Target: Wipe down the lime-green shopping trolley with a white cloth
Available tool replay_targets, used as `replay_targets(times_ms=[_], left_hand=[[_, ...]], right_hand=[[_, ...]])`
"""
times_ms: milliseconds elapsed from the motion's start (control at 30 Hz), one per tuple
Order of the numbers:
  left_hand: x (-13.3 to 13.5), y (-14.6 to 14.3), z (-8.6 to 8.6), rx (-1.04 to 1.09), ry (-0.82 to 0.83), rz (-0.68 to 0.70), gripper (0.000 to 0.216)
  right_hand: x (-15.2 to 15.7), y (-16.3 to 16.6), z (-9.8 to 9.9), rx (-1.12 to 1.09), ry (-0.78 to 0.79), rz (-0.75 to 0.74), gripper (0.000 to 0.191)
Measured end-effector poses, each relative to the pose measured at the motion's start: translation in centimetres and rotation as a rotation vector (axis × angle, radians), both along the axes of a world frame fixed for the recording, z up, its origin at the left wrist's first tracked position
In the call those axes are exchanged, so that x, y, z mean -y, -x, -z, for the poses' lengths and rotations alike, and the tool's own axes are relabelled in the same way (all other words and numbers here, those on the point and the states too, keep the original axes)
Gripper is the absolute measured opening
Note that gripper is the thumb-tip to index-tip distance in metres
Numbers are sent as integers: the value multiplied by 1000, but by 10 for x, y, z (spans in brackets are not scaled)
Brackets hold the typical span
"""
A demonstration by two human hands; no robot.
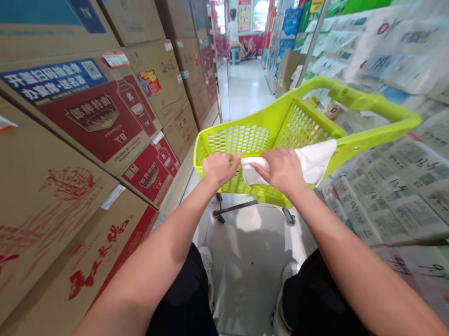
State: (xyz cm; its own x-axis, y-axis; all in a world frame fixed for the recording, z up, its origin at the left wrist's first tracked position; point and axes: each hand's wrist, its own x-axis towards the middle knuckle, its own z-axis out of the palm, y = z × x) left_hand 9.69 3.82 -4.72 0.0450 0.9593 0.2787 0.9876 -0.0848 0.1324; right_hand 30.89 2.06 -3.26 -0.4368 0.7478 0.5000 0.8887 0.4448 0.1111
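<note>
A lime-green plastic shopping cart stands sideways across the aisle in front of me, its handle end to the right. My left hand is closed over the near top rim, toward the cart's left end. Farther right along that rim, my right hand grips a white cloth that lies draped over the edge. Part of the cloth sticks out between my two hands. The fingertips of both hands are hidden behind the rim.
Stacked cardboard cartons wall the left side. Packs of tissue paper are piled on the right. Tiled floor runs down the aisle, where a person sits on a blue stool. An open carton stands beyond the cart.
</note>
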Motion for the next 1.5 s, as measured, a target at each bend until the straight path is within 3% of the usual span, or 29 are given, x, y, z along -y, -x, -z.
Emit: replay_targets(times_ms=[200, 467, 633, 800, 900, 1000, 1167, 1267, 1367, 1500], left_hand=[[-19, 32, 4, -3, 25, -73, 80], [-26, 29, 5, -7, 39, -105, 58], [-23, 13, 12, 9, -40, -125, 60], [-6, -6, 19, 6, -106, -29, 63], [0, -13, 20, 10, -106, 8, 62], [-1, -14, 17, 26, -103, -6, 59], [-14, -7, 12, 28, -58, -65, 58], [-19, -6, 14, 26, -68, -72, 61], [-17, -12, 17, 32, -94, -48, 62], [-10, -21, 18, 25, -107, -13, 63]], right_hand=[[14, -22, -20, -52, -17, 139, 59], [8, -77, -32, -146, -215, 357, 45], [2, -44, -16, -35, -207, 326, 47], [6, 31, 10, -36, -42, 64, 44], [9, 49, 15, -76, 23, -23, 39], [6, 33, 9, -82, 48, -2, 45], [-8, -40, -7, -144, -104, 259, 58], [-10, -69, -11, -167, -164, 340, 57], [-7, -67, -9, -132, -171, 370, 59], [3, -27, 5, -56, -88, 257, 56]])
